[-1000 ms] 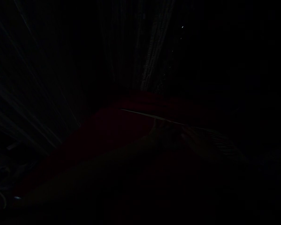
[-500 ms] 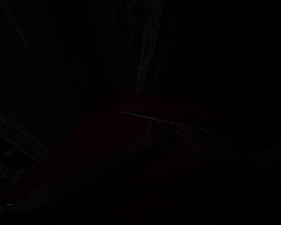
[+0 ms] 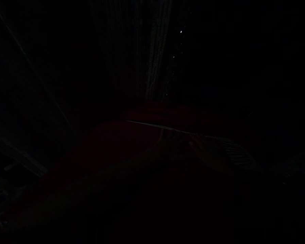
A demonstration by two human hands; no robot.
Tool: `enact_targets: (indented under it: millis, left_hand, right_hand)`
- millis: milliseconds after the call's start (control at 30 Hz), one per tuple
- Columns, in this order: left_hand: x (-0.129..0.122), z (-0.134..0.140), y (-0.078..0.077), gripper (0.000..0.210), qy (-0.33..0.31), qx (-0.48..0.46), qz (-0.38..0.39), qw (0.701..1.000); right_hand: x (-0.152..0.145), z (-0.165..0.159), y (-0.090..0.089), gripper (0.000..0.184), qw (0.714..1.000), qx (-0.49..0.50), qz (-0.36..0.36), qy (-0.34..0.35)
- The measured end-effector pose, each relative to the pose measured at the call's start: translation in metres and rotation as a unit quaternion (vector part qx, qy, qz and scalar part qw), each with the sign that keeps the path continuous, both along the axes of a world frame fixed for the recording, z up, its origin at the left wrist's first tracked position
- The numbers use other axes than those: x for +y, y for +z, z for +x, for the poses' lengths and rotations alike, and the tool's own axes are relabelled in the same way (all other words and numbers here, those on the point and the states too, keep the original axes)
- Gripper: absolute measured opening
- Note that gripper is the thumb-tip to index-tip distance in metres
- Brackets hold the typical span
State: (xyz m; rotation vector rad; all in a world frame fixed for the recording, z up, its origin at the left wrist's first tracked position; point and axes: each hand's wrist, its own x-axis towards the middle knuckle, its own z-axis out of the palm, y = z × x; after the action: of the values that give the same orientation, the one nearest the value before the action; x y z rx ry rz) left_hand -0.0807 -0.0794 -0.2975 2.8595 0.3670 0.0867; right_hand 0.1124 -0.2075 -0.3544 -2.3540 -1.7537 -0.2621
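Note:
The picture is almost black. A dark red cloth [image 3: 112, 142] spreads across the middle. A thin pale line [image 3: 152, 125], perhaps an edge or a stick, runs over it from left down to the right. Just below that line I make out a faint shape that may be my left hand [image 3: 171, 144], and to its right another that may be my right hand [image 3: 205, 149], with a striped sleeve [image 3: 234, 156] behind it. Both lie close to the pale line. Whether either hand holds anything is hidden by the dark.
A pale ribbed strip of fabric [image 3: 155, 64] hangs upright at the top centre, with a few bright specks [image 3: 181, 32] beside it. Faint slanting streaks [image 3: 40, 81] cross the left side. The right side and the bottom are black.
The view has drifted a little, so the ribbed strip and the pale line sit slightly further left. The faint hand shapes stay by the line.

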Motion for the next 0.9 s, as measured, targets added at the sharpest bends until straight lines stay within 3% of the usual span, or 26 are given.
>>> enact_targets:
  millis: [167, 300, 467, 667, 767, 900]
  left_hand:
    - [0.001, -0.001, -0.001, 0.086, -0.004, -0.016, 0.012, 1.0]
    - [0.003, -0.002, -0.002, 0.086, -0.005, -0.017, 0.014, 1.0]
    - [0.006, -0.001, -0.006, 0.087, -0.011, -0.024, 0.008, 1.0]
    - [0.019, -0.008, -0.002, 0.085, -0.031, 0.001, -0.003, 1.0]
    - [0.041, -0.03, 0.006, 0.072, 0.018, 0.013, 0.02, 1.0]
    - [0.072, -0.089, 0.019, 0.055, 0.157, -0.014, 0.084, 0.984]
  right_hand:
    - [0.005, -0.014, 0.001, 0.064, 0.997, 0.011, 0.039, -0.058]
    - [0.001, -0.016, 0.001, 0.063, 0.996, 0.014, 0.065, -0.053]
    - [-0.004, -0.01, -0.005, 0.055, 1.0, -0.023, 0.02, -0.006]
    - [0.006, -0.024, 0.002, 0.057, 0.994, 0.027, -0.043, -0.098]
    - [0.01, -0.03, 0.01, 0.059, 0.991, 0.028, -0.06, -0.116]
    - [0.008, -0.036, 0.022, 0.059, 0.989, 0.026, -0.084, -0.121]
